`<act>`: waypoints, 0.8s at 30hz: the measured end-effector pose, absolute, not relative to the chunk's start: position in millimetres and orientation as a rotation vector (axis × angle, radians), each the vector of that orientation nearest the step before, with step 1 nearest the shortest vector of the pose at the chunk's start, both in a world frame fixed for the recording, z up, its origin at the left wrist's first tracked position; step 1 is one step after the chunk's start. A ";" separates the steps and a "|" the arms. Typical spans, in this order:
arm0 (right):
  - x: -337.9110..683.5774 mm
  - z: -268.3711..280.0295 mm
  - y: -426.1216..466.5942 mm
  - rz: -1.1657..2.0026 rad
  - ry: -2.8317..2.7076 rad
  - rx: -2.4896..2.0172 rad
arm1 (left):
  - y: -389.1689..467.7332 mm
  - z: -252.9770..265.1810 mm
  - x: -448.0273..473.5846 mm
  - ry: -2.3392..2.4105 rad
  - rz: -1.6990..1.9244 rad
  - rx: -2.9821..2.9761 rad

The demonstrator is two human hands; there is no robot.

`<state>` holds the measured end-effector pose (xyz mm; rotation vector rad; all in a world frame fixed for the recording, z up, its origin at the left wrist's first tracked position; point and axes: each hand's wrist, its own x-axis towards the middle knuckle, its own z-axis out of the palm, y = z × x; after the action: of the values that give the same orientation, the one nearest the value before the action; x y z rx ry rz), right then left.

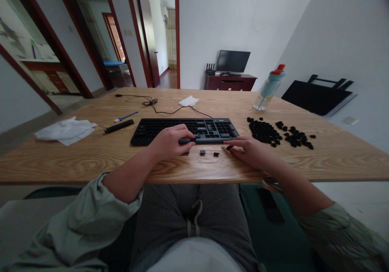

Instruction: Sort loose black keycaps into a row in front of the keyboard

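Holding a dark-handled tool (184, 141) in a closed grip, the left hand (170, 142) sits over the black keyboard's (146, 129) front edge on the worktop (91, 158). From here I cannot tell whether the right hand's (251, 152) grip is closed on the small black key (229, 147) at its fingertips. Loose keys (202, 153) lie between the hands.
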<state>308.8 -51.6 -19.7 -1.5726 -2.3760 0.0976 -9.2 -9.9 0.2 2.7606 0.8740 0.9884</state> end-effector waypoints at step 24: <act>312.0 -21.6 -73.0 -0.014 -2.295 -1.626 | -9.1 -1.3 -9.3 0.895 0.963 2.782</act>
<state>312.0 -73.0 -21.6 -1.6257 -2.2953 -0.0140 -9.3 -9.1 -1.3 2.7823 0.8945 0.9634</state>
